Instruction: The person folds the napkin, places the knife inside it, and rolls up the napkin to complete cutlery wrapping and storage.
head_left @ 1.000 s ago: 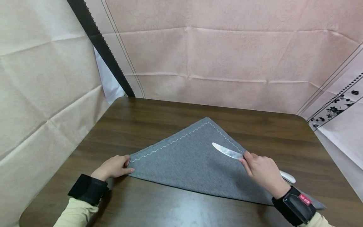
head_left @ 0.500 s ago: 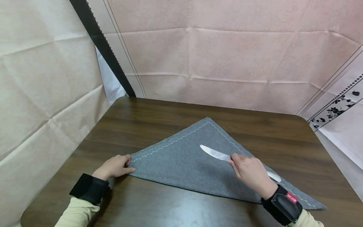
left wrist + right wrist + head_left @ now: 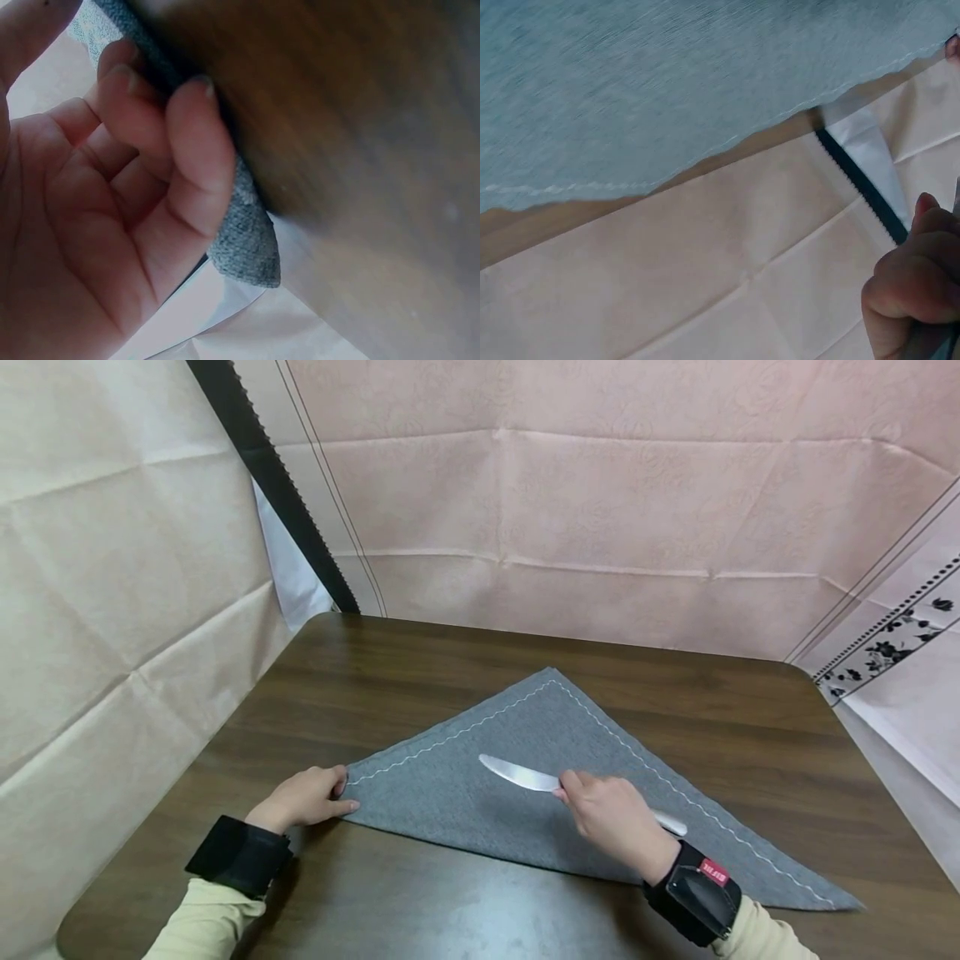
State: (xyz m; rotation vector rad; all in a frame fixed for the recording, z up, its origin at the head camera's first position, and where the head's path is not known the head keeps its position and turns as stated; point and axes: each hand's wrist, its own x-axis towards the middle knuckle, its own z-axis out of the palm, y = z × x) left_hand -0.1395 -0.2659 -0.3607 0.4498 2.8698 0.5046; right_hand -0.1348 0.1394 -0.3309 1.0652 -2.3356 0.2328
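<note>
My right hand (image 3: 611, 822) grips the knife (image 3: 525, 776) by its handle, fingers curled round it, blade pointing left over the middle of the grey cloth (image 3: 487, 810). Compared with a second ago, the hand and knife have travelled leftward from the cloth's right edge toward its centre; the white handle end now shows behind my knuckles. My left hand (image 3: 303, 799) has not moved: it pinches the cloth's left corner against the table (image 3: 420, 668), fingers curled on the fabric (image 3: 244, 240). The cloth lies folded into a triangle, apex away from me, unchanged in place.
</note>
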